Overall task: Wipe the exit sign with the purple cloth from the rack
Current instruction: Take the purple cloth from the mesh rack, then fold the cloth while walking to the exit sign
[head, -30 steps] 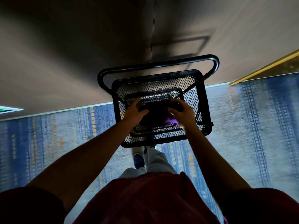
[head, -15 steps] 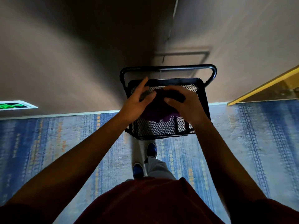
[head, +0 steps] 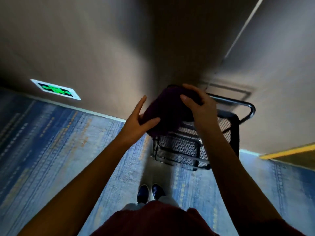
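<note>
A folded dark purple cloth (head: 167, 109) is held up in the air between both hands, above the black wire-mesh rack (head: 180, 149). My left hand (head: 138, 122) grips its lower left edge, thumb on top. My right hand (head: 198, 103) clasps its upper right side with fingers curled over it. The green lit exit sign (head: 55, 89) is set low in the wall at the left, just above the skirting, well apart from the cloth.
The rack stands against the brown wall on blue patterned carpet (head: 51, 142), its black tube handle (head: 245, 108) at the far right. A yellow-edged threshold (head: 288, 153) lies at the right. My shoes (head: 150, 193) are directly below the rack.
Both hands have lifted the purple cloth out of the rack's basket and up in front of the wall. The view has swung left, bringing the exit sign further into view.
</note>
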`<state>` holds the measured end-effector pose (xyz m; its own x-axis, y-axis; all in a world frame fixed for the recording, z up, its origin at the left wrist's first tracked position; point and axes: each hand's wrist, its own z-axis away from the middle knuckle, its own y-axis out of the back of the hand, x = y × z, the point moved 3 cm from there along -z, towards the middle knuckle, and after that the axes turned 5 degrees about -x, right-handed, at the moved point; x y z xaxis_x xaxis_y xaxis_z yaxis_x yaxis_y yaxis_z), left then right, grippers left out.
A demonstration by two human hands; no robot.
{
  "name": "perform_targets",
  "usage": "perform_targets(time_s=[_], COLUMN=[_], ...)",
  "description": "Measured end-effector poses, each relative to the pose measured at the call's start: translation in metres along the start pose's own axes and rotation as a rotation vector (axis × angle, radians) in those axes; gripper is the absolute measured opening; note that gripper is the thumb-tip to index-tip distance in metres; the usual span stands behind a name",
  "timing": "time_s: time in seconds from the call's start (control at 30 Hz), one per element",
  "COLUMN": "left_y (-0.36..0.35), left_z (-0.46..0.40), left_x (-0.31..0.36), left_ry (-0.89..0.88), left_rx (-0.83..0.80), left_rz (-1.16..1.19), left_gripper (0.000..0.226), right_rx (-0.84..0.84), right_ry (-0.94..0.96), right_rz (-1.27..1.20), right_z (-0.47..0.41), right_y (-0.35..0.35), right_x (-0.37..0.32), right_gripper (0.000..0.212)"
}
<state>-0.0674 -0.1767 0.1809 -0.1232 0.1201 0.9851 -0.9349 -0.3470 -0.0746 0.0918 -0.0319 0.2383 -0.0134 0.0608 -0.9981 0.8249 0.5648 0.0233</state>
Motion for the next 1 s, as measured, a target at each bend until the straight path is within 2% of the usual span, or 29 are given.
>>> perform_targets(time_s=[0.13, 0.27, 0.4, 0.6, 0.73, 0.83, 0.93, 1.0], left_y=[0.036, 0.059, 0.070, 0.077, 0.088, 0.104, 0.129, 0.154], left_z=[0.041, 0.086, 0.138, 0.200, 0.235, 0.249, 0.252, 0.256], left_x=[-0.022, -0.029, -0.025, -0.011, -0.010, -0.013, -0.014, -0.018], left_ry=[-0.031, -0.136, -0.240, -0.356, -0.401, -0.411, -0.407, -0.410], left_rx=[0.248, 0.488, 0.741, 0.909, 0.981, 1.008, 1.030, 1.056], left_rz=[0.204, 0.464, 0.564, 0.638, 0.642, 0.635, 0.660, 0.721], left_gripper=[0.068, 0.060, 0.051, 0.045, 0.047, 0.046, 0.042, 0.042], right_rx=[-0.158, -0.323, -0.491, -0.769, -0.893, -1.129, -1.245, -1.276], right_ry=[-0.034, -0.066, -0.103, -0.277, -0.375, -0.643, -0.985, -0.977], right_rz=[-0.037, -0.062, -0.075, -0.143, -0.022, -0.108, -0.391, -0.409], right_z=[-0.013, -0.016, -0.015, 0.012, 0.033, 0.055, 0.073, 0.074], right_y=[-0.045, -0.088, -0.140, -0.214, -0.260, -0.289, -0.323, -0.351], right_x=[0.002, 0.011, 0.023, 0.039, 0.046, 0.062, 0.072, 0.066], right_gripper=[0.030, 0.030, 0.030, 0.024, 0.037, 0.038, 0.059, 0.055])
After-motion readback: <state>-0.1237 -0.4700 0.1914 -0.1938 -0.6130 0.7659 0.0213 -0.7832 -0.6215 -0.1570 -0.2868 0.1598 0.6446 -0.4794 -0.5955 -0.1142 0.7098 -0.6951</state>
